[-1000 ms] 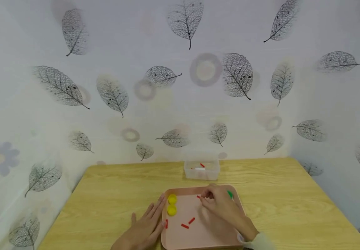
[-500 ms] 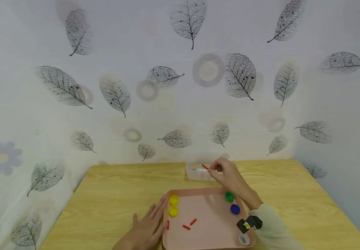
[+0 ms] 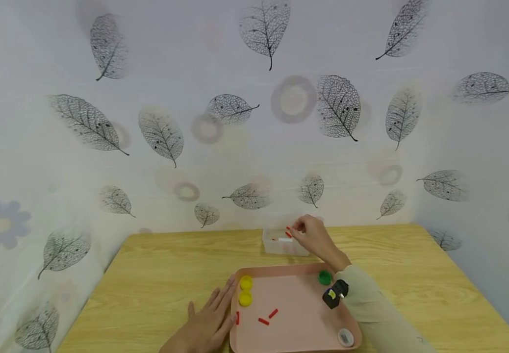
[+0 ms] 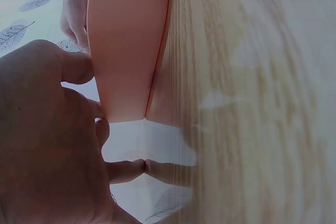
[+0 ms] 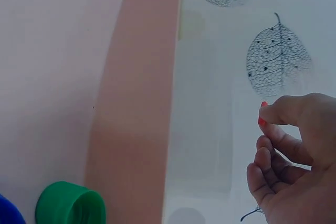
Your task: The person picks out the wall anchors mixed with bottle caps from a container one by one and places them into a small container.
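My right hand (image 3: 313, 238) is over the clear plastic box (image 3: 276, 248) at the back of the table. Thumb and forefinger pinch a small red stick (image 5: 262, 115), seen best in the right wrist view. Inside the box lie another red stick (image 3: 288, 235) and a white piece (image 3: 285, 239). My left hand (image 3: 208, 318) rests with extended fingers along the left side of the pink tray (image 3: 298, 314); its fingers touch the tray's outer wall in the left wrist view. Two loose red sticks (image 3: 273, 313) lie mid-tray, and a red piece (image 3: 238, 317) sits by the left wall.
Two yellow bottle caps (image 3: 245, 298) stand at the tray's left side. At its right are a green cap (image 3: 324, 277), a blue cap (image 5: 9, 212) mostly cut off in the right wrist view, and a white cap (image 3: 345, 337). A leaf-patterned curtain hangs behind the table.
From above the tray, where it was at a red stick, my right hand has moved back to the box with a red stick between its fingertips. My left hand stays at the tray.
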A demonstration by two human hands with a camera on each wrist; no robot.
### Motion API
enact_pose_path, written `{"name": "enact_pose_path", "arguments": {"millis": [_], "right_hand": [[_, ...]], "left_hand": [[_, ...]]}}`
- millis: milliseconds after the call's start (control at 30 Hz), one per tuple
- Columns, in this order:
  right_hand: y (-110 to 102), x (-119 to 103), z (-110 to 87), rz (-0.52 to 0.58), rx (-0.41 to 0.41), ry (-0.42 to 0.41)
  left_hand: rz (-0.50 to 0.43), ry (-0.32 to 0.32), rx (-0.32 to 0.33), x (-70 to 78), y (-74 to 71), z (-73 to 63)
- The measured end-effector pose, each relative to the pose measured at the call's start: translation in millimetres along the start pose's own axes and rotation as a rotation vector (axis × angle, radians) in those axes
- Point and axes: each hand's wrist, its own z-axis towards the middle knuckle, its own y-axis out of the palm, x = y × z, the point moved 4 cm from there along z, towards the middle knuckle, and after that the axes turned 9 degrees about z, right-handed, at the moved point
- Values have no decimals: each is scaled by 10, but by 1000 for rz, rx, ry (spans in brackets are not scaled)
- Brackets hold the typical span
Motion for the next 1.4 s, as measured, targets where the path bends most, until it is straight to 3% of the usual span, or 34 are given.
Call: {"name": "enact_pose_path", "arguments": {"millis": [400,867,1400], "right_hand": [[159,158,113,-1,-41,83],[126,112,120,35,-56,76],[-41,-182,-178,125,-66,77]], "left_hand": [[-7,3,4,12,10,6],[-11,4,-8,8,3,-2],[12,-8,-17,-1,6,16]]}}
